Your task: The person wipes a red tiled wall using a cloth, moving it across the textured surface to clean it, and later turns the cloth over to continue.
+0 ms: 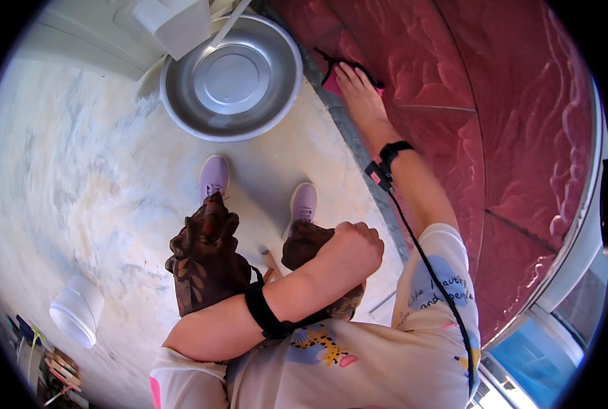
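Observation:
My right hand [360, 92] reaches forward along the right side, its fingers laid over a pink cloth with black edging [332, 78]. They press the cloth against a wet, shiny red tiled surface [433, 68]. My left hand [358, 245] is closed in a fist, the forearm lying across my lap over dark patterned clothing. Its palm side is hidden, and nothing sticks out of the fist. Ahead of my feet stands a wide metal basin [181, 102] on the pale floor.
A white box-shaped container [174, 27] and a pale stick [232, 20] overlap the basin's far rim. A white bucket [77, 310] stands at the left, with assorted items [62, 371] beyond it. A black cable [426, 252] runs from my right wrist strap along the arm.

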A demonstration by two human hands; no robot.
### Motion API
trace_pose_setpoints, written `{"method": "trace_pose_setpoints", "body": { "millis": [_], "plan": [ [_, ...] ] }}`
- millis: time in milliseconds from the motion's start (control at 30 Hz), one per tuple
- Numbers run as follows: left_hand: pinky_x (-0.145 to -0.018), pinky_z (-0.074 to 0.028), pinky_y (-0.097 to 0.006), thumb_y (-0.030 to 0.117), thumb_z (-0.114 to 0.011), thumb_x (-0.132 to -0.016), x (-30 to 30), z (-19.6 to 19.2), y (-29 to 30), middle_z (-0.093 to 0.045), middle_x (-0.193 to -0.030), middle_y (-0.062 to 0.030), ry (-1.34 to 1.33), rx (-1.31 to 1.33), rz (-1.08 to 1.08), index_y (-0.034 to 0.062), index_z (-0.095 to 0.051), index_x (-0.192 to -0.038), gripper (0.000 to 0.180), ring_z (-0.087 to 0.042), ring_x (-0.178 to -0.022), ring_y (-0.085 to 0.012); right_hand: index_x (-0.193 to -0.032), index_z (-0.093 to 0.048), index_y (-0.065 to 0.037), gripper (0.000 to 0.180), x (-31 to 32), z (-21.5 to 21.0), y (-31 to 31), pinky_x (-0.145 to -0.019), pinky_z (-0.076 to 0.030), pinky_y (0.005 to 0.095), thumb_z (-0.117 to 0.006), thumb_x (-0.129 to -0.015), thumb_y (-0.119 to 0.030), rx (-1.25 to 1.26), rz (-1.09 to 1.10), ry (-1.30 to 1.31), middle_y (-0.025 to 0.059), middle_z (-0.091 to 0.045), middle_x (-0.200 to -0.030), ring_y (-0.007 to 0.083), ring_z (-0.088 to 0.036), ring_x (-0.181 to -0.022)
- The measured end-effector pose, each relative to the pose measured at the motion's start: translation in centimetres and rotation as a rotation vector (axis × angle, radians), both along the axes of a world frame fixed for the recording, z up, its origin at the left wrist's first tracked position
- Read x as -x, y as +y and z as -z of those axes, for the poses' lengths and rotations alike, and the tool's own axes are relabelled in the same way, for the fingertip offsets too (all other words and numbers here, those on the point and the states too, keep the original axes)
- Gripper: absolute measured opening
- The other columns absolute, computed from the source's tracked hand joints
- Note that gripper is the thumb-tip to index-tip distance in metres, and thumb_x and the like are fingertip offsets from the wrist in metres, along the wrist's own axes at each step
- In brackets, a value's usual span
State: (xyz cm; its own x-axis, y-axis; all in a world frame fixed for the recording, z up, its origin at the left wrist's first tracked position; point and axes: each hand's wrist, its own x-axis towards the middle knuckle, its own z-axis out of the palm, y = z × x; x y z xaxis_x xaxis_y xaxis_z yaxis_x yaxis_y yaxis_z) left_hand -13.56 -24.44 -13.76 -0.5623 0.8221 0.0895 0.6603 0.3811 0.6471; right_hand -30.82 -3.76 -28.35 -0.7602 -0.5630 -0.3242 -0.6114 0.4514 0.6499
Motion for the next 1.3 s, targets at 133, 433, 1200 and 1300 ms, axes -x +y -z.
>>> {"method": "trace_pose_setpoints", "body": {
  "millis": [133, 433, 1200, 1300],
  "plan": [
    [-0.06, -0.048, -0.029, 0.012, -0.061, -0.069, 0.0, -0.6, -0.7, -0.059, -0.074, -0.0056, 0.059, -0.003, -0.011, 0.0047, -0.06, -0.077, 0.011, -0.06, -0.071, -0.0196, -0.137, -0.042, -0.005, 0.055, -9.8, -5.0, 5.5, -0.115, -0.011, 0.0365, -0.047, -0.086, -0.025, 0.039, 0.179, -0.143, 0.0047, -0.025, -0.151, 0.0237, -0.015, -0.141],
    [-0.066, -0.048, -0.032, 0.01, -0.059, -0.07, 0.1, 0.8, -0.6, -0.06, -0.074, -0.0058, 0.13, 0.128, -0.032, 0.0051, -0.06, -0.078, 0.01, -0.062, -0.073, -0.0203, -0.139, -0.04, -0.008, 0.059, -22.5, -7.2, 14.3, -0.114, -0.017, 0.0347, -0.049, -0.081, -0.019, -0.025, 0.264, -0.085, 0.0026, -0.022, -0.152, 0.0196, -0.016, -0.142],
    [-0.062, -0.041, -0.033, 0.014, -0.059, -0.074, -0.7, 2.6, 0.8, -0.059, -0.079, -0.0037, 0.145, 0.565, -0.096, 0.0055, -0.059, -0.09, 0.018, -0.057, -0.074, -0.0184, -0.129, -0.051, -0.004, 0.047, 7.6, 7.3, -5.2, -0.117, -0.008, 0.0399, -0.045, -0.083, -0.015, 0.102, 0.077, 0.037, 0.0075, -0.033, -0.147, 0.0262, -0.015, -0.141],
    [-0.062, -0.042, -0.033, 0.014, -0.059, -0.073, -0.9, 3.1, 0.9, -0.059, -0.079, -0.0042, 0.179, 0.529, -0.133, 0.0058, -0.059, -0.089, 0.018, -0.058, -0.074, -0.0192, -0.132, -0.048, -0.002, 0.05, 3.6, 8.2, -3.4, -0.116, -0.008, 0.0388, -0.044, -0.086, -0.019, -0.059, 0.043, -0.01, 0.0066, -0.033, -0.147, 0.0261, -0.014, -0.142]
  ]
}}
